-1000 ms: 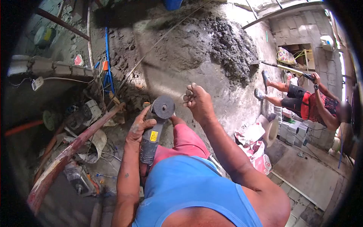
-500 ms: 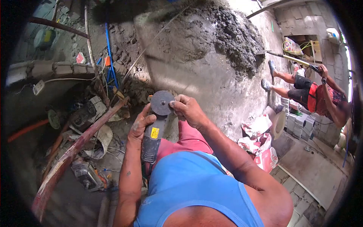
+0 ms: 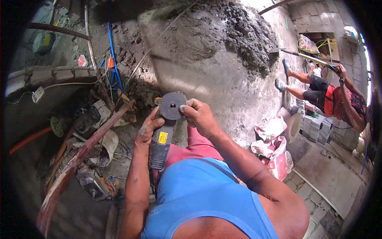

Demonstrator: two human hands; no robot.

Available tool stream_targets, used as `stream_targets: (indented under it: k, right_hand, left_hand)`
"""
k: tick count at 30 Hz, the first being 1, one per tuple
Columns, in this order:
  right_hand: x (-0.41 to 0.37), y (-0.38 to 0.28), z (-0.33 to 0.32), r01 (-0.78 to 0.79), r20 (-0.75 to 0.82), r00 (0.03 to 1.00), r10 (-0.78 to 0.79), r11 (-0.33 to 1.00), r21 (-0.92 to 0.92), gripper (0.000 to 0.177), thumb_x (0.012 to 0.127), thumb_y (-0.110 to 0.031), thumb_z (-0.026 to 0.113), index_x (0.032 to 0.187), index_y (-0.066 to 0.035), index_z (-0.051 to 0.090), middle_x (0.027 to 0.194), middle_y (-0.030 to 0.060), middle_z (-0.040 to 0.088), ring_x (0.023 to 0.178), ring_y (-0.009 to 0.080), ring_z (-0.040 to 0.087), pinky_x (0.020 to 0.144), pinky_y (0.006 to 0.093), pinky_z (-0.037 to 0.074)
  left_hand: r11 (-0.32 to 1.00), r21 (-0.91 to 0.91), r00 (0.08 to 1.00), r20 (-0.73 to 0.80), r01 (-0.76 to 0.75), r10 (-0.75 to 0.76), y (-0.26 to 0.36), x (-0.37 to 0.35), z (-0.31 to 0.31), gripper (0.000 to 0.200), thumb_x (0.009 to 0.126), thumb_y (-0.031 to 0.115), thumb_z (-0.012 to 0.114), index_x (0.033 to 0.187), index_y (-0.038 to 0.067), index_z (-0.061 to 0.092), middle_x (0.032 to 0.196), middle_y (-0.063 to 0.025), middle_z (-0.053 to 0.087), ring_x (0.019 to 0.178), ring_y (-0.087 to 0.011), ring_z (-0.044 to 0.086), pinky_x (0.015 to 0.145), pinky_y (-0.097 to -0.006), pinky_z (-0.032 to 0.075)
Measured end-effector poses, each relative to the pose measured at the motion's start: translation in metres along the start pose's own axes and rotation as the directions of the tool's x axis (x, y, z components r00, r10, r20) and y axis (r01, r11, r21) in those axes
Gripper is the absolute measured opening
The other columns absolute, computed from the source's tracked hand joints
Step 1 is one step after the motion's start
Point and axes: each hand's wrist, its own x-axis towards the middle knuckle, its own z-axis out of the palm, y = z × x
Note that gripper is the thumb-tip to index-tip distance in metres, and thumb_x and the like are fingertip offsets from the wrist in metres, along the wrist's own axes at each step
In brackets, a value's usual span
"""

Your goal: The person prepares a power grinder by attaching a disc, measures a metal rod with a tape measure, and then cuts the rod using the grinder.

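A dark angle grinder (image 3: 161, 148) with a yellow label lies along my left forearm, its head pointing away from me. My left hand (image 3: 149, 126) is wrapped round the grinder near its head. A round dark disc (image 3: 172, 113) sits over the head, with a small hole at its middle. My right hand (image 3: 198, 115) pinches the right edge of this disc between thumb and fingers. Part of an orange item shows just behind the disc's left edge.
A reddish wooden pole (image 3: 79, 159) slants at the left, near tools and debris. Wet mortar (image 3: 250, 40) lies on the floor ahead. At the right, a person (image 3: 330, 93) holds a long-handled shovel (image 3: 306, 57). Crumpled sacks (image 3: 274, 147) lie at the right.
The disc has shifted slightly, and its centre now shows an open hole. My right hand has moved a little with it. My left hand still holds the grinder.
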Motion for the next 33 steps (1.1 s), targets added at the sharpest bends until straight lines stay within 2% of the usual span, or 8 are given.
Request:
stream_targets:
  k: [6, 9, 19, 21, 25, 27, 31, 33]
  right_hand:
    - [0.004, 0.003, 0.011, -0.017, -0.147, 0.989, -0.006, 0.987, -0.157, 0.024, 0.092, -0.025, 0.069, 0.086, -0.004, 0.061, 0.069, -0.0005, 0.057, 0.059, 0.0068, 0.049, 0.052, 0.0264, 0.039]
    - [0.005, 0.013, 0.015, 0.028, -0.178, 0.980, -0.087, 0.951, -0.308, 0.021, 0.093, -0.022, 0.067, 0.086, -0.005, 0.056, 0.068, -0.0018, 0.052, 0.056, 0.0059, 0.043, 0.047, 0.0247, 0.034]
    - [0.023, 0.027, 0.019, -0.047, -0.189, 0.982, 0.020, 0.989, -0.139, 0.020, 0.092, -0.022, 0.065, 0.084, -0.006, 0.055, 0.068, -0.0010, 0.051, 0.052, 0.0068, 0.043, 0.044, 0.0259, 0.031]
    - [0.026, 0.029, 0.019, -0.028, -0.187, 0.982, -0.007, 0.983, -0.183, 0.027, 0.089, -0.024, 0.067, 0.074, -0.003, 0.058, 0.065, 0.0042, 0.059, 0.058, 0.0115, 0.052, 0.051, 0.0310, 0.042]
    - [0.028, 0.032, 0.021, -0.026, -0.182, 0.983, -0.005, 0.986, -0.167, 0.027, 0.089, -0.022, 0.067, 0.073, -0.003, 0.057, 0.066, 0.0042, 0.059, 0.058, 0.0112, 0.052, 0.052, 0.0310, 0.042]
    - [0.029, 0.034, 0.023, -0.034, -0.160, 0.987, 0.010, 0.989, -0.147, 0.017, 0.092, -0.020, 0.065, 0.086, -0.006, 0.057, 0.069, -0.0016, 0.052, 0.053, 0.0061, 0.043, 0.045, 0.0252, 0.031]
    - [0.027, 0.036, 0.023, -0.014, -0.166, 0.986, -0.015, 0.985, -0.172, 0.018, 0.092, -0.020, 0.065, 0.085, -0.006, 0.057, 0.070, -0.0011, 0.053, 0.053, 0.0060, 0.044, 0.045, 0.0249, 0.031]
    - [0.029, 0.039, 0.023, 0.032, -0.181, 0.980, -0.080, 0.968, -0.250, 0.029, 0.089, -0.024, 0.067, 0.075, -0.001, 0.057, 0.067, 0.0061, 0.060, 0.063, 0.0132, 0.053, 0.057, 0.0334, 0.045]
  left_hand:
    - [0.993, -0.111, 0.997, -0.072, 0.030, -0.039, -0.005, -0.002, -0.002, 0.066, 0.088, 0.021, 0.077, 0.146, 0.010, 0.047, 0.124, -0.0124, 0.064, 0.093, -0.0225, 0.070, 0.081, -0.0368, 0.062]
    - [0.990, -0.127, 0.995, -0.075, 0.063, -0.073, -0.008, -0.003, -0.007, 0.064, 0.088, 0.020, 0.077, 0.145, 0.011, 0.048, 0.122, -0.0118, 0.064, 0.092, -0.0221, 0.071, 0.079, -0.0363, 0.062]
    - [0.993, -0.099, 0.994, -0.087, 0.060, -0.069, -0.007, -0.002, -0.010, 0.071, 0.087, 0.023, 0.078, 0.147, 0.009, 0.043, 0.121, -0.0131, 0.064, 0.091, -0.0227, 0.070, 0.078, -0.0357, 0.062]
    - [0.993, -0.101, 0.992, -0.105, 0.066, -0.077, -0.004, -0.003, -0.008, 0.072, 0.086, 0.023, 0.078, 0.148, 0.008, 0.043, 0.122, -0.0131, 0.064, 0.093, -0.0224, 0.070, 0.079, -0.0353, 0.062]
    - [0.997, -0.059, 0.991, -0.125, 0.044, -0.051, -0.002, -0.004, -0.007, 0.074, 0.086, 0.024, 0.079, 0.148, 0.007, 0.042, 0.126, -0.0115, 0.063, 0.100, -0.0207, 0.068, 0.084, -0.0335, 0.060]
    - [0.998, -0.045, 0.991, -0.128, 0.033, -0.039, 0.000, -0.005, -0.006, 0.074, 0.086, 0.025, 0.078, 0.149, 0.007, 0.042, 0.127, -0.0109, 0.063, 0.102, -0.0202, 0.067, 0.086, -0.0334, 0.059]
    - [0.999, -0.033, 0.993, -0.112, 0.028, -0.031, 0.002, -0.006, -0.004, 0.073, 0.088, 0.027, 0.077, 0.149, 0.007, 0.041, 0.129, -0.0105, 0.061, 0.106, -0.0205, 0.065, 0.089, -0.0341, 0.057]
    - [0.999, -0.036, 0.994, -0.102, 0.024, -0.027, 0.001, -0.006, -0.005, 0.073, 0.089, 0.027, 0.076, 0.149, 0.007, 0.041, 0.130, -0.0106, 0.060, 0.107, -0.0207, 0.065, 0.089, -0.0342, 0.057]
